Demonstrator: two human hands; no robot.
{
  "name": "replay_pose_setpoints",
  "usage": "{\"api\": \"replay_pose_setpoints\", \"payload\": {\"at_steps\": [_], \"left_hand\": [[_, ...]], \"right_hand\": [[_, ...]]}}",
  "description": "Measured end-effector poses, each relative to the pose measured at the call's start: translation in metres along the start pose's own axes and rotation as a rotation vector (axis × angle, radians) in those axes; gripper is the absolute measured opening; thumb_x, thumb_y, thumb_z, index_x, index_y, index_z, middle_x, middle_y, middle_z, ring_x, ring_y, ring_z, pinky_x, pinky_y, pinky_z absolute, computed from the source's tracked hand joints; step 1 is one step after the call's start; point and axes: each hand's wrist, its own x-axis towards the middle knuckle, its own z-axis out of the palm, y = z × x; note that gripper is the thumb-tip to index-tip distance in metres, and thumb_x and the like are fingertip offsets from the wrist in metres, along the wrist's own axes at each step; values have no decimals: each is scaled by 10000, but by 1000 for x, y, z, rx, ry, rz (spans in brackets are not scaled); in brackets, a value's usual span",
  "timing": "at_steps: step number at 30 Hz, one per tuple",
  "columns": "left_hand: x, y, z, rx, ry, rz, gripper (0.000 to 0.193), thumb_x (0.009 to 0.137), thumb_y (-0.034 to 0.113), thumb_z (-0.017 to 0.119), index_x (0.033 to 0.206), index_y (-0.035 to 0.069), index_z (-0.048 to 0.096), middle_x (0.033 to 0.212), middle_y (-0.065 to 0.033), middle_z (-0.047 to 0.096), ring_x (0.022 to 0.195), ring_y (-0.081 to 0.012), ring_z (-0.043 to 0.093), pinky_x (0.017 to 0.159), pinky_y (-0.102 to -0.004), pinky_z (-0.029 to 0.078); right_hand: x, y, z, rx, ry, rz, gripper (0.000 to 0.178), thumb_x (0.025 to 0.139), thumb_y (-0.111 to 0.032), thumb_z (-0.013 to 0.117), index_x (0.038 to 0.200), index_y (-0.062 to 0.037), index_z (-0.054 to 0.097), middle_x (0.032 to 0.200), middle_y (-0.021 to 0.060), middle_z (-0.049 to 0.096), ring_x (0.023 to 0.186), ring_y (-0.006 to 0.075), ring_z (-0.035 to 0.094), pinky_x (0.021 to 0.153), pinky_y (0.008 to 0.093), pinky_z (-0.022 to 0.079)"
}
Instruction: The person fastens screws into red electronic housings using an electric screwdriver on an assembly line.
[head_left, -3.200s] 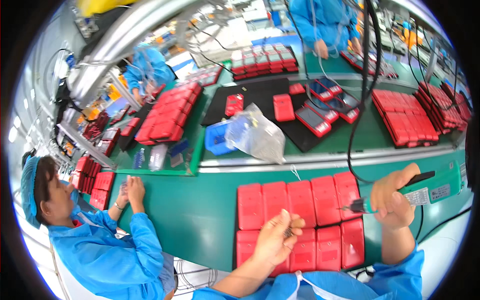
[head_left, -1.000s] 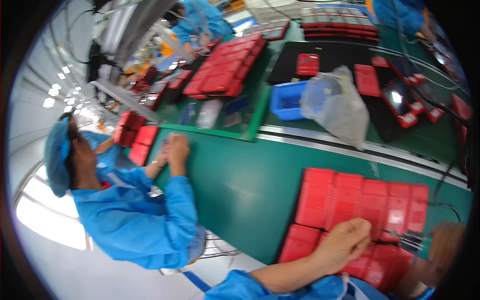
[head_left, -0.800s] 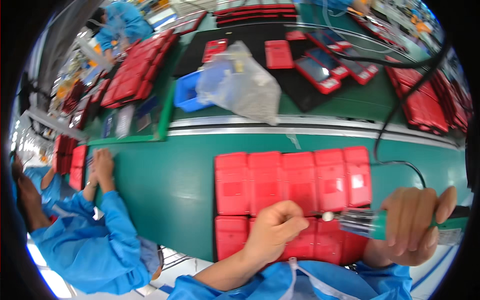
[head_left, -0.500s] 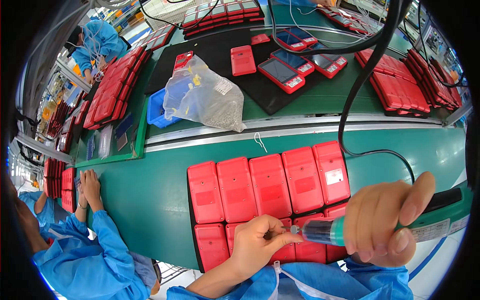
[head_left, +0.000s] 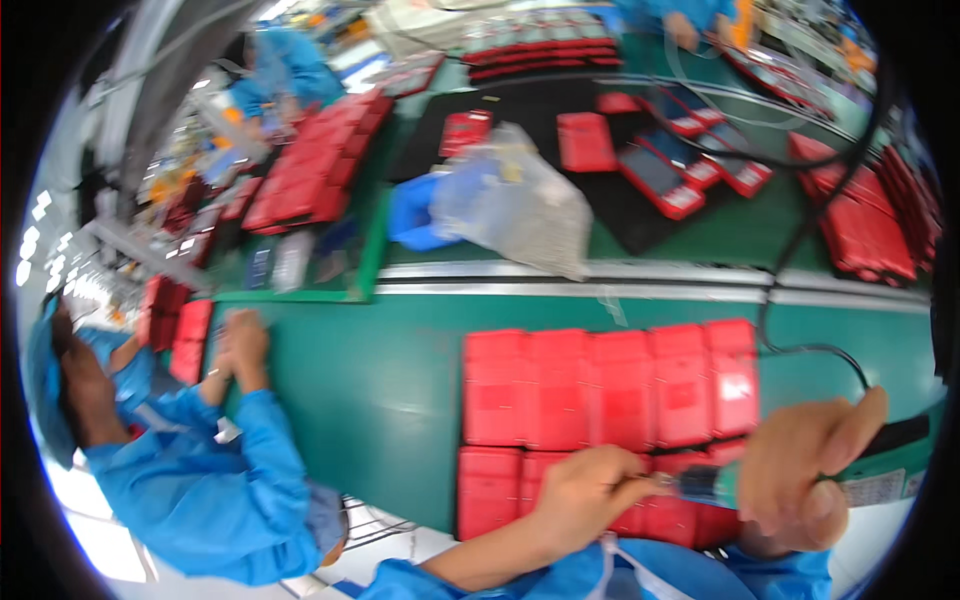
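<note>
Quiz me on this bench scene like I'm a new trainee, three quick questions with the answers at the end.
1. Multiple choice: which side's hand grips the green power screwdriver? A) left; B) right.
2. True or false: in the picture, the blue bin sits to the right of the plastic bag.
3. Fill in: in the nearest block of red cases, the far row has ___.

Key:
1. B, the right hand.
2. False; the blue bin is left of the plastic bag.
3. Five.
</note>
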Motion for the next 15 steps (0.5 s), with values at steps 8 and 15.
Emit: {"api": "replay_pose_setpoints", "payload": {"at_steps": [8,15], "left_hand": [[-3,4,12,-2,67,139,222,688,175,663,733,30,502,662,-83,507,602,-250,524,546,-323,428],[-9,-2,22,40,134,261,202,682,152,659,735,33,505,670,-86,509,608,-253,530,531,-330,437]], "right_hand": [[-18,-5,-4,-49,100,-15,261,792,-54,553,852,-52,299,496,34,410,303,118,404,287,221,379],[-22,-7,-3,-110,31,63,263,791,-73,555,852,-47,300,500,41,402,301,118,395,293,222,379]]}}
